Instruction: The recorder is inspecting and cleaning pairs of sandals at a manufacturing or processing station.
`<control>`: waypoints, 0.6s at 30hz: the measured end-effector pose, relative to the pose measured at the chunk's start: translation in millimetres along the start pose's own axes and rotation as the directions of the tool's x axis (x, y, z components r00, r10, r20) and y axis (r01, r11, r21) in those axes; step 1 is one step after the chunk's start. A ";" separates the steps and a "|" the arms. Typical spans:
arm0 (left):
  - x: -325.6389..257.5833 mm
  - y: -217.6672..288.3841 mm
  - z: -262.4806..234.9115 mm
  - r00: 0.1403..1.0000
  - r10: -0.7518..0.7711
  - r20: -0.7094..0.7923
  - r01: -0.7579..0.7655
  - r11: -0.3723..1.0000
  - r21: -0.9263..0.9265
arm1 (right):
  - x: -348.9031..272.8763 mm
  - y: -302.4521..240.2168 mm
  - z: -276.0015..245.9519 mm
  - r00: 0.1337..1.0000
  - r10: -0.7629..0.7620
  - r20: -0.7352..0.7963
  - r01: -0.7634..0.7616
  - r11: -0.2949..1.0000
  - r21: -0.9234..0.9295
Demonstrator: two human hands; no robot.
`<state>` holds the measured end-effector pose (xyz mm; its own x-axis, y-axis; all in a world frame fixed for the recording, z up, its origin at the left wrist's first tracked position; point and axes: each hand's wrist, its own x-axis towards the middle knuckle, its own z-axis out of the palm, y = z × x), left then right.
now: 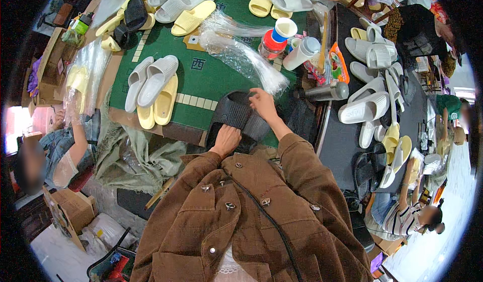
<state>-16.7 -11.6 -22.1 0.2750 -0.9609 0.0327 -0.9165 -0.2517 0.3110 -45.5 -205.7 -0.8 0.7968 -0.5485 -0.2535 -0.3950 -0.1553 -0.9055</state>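
Note:
A pair of black ribbed slippers (230,109) lies at the near edge of the green table, right in front of me. My left hand (227,139) is closed at the foot opening of the left slipper, its fingertips partly hidden inside. Above the other slipper, my right hand (263,104) has its thumb and fingers pinched together near the toe end; whatever it holds, if anything, is too small to tell. Clear plastic bags (246,56) lie just beyond both hands. More black slippers (297,116) sit to the right of my right hand, partly in shadow.
Grey and yellow slippers (158,81) rest left on the green table (193,88). A red jar (271,45), a white bottle (302,53) and a steel flask (327,92) stand to the right. Slippers crowd the dark table (334,141). Co-workers sit at both sides.

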 end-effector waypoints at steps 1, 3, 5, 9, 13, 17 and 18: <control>0.6 0.4 -0.6 1.000 0.001 0.000 -0.001 1.000 0.000 | -1.8 -5.1 -0.2 1.000 0.000 -0.001 0.000 1.000 0.000; 1.5 1.5 -1.7 0.992 -0.044 0.119 0.046 0.999 -0.016 | -4.2 -15.5 0.0 1.000 -0.018 -0.009 0.019 0.985 0.171; 2.6 2.4 -3.2 0.992 -0.042 0.119 0.045 0.999 -0.022 | -1.7 -12.9 -1.9 1.000 -0.019 -0.006 0.020 0.982 0.188; 1.2 0.9 -4.3 0.995 -0.037 0.089 0.039 0.999 -0.018 | -6.7 -20.7 -2.6 0.999 -0.001 0.045 -0.010 0.968 0.249; 3.4 2.4 -6.2 0.997 -0.017 0.081 0.020 0.999 -0.027 | -9.3 -21.1 -1.5 0.992 -0.043 0.118 0.016 0.975 0.222; 2.1 0.3 -2.9 0.996 -0.053 0.072 0.054 0.998 -0.016 | -13.4 -24.1 1.4 0.983 -0.050 0.177 0.008 0.972 0.233; 0.3 -1.2 0.7 0.999 -0.044 0.027 0.044 0.999 0.003 | -15.1 -27.6 2.1 0.977 -0.061 0.202 0.011 0.972 0.235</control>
<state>-15.7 -11.7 -23.2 0.3074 -0.9515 -0.0070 -0.9041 -0.2944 0.3097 -45.7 -191.4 27.3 0.8953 -0.3604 -0.2618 -0.2671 0.0362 -0.9630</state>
